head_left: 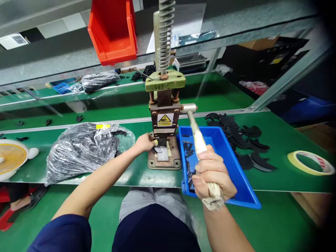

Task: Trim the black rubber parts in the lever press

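A small hand press [164, 120] with a tall spring stands on the green bench. My right hand [212, 175] is closed round the press's taped lever handle [197, 140], pulled down toward me. My left hand [145, 142] reaches to the base of the press and pinches a flat black part [158, 149] lying on the press bed, a yellow cap on one fingertip. A blue tray [231, 164] just right of the press holds several small dark pieces under my right hand.
A clear plastic bag of black parts [84, 148] lies left of the press. Several black crescent parts [241, 140] are piled right of the tray. A tape roll [311, 162] sits far right, a fan [12, 157] far left, a red bin [112, 31] overhead.
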`<move>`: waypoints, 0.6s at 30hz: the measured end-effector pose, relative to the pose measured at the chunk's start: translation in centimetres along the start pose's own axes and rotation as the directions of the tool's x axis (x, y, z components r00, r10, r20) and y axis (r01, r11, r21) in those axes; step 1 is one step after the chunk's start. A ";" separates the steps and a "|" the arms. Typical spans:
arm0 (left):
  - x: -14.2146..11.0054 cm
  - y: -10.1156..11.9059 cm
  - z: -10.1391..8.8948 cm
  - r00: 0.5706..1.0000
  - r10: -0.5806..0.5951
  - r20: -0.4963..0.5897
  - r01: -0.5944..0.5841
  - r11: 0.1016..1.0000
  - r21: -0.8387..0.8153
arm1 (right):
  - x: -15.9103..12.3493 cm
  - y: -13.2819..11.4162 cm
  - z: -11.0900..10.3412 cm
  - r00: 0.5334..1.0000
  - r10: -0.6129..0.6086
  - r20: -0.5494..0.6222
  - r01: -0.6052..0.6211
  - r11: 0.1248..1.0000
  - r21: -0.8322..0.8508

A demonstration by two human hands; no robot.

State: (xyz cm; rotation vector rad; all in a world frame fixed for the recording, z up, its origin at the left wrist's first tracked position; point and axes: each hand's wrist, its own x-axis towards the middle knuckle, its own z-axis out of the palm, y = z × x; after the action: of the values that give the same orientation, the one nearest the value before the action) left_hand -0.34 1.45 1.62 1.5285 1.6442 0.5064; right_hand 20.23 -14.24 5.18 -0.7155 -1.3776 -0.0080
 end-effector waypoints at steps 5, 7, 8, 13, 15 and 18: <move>-1.5 -1.2 0.7 0.993 -0.101 0.052 0.112 0.955 -0.274 | 2.6 -0.5 0.7 0.993 -0.062 -0.097 0.066 0.997 0.044; -1.8 -0.9 1.0 0.983 -0.149 0.110 0.183 0.874 -0.451 | 4.9 -0.4 1.5 0.982 -0.120 -0.148 0.129 0.991 0.048; -1.9 -0.7 1.1 0.978 -0.154 0.137 0.204 0.837 -0.509 | 6.2 -0.4 1.8 0.975 -0.149 -0.162 0.158 0.986 0.045; -3.1 -0.5 0.8 0.987 -0.096 0.130 0.159 0.719 -0.677 | 11.1 0.4 3.3 0.990 -0.063 -0.124 0.073 0.995 0.074; -3.8 -1.0 0.2 0.994 -0.051 0.095 0.103 0.711 -0.695 | 10.4 0.5 3.6 0.993 0.039 -0.109 -0.024 0.992 0.128; -5.2 -2.2 -1.2 0.996 0.047 0.078 0.021 0.711 -0.703 | 6.1 0.4 3.8 0.905 0.410 -0.111 -0.400 0.911 0.102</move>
State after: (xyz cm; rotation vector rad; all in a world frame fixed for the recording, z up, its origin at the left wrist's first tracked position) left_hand -2.98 -3.68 2.15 0.9570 1.1511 0.9347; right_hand 18.42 -9.74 10.54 -0.9106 -1.0776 0.3226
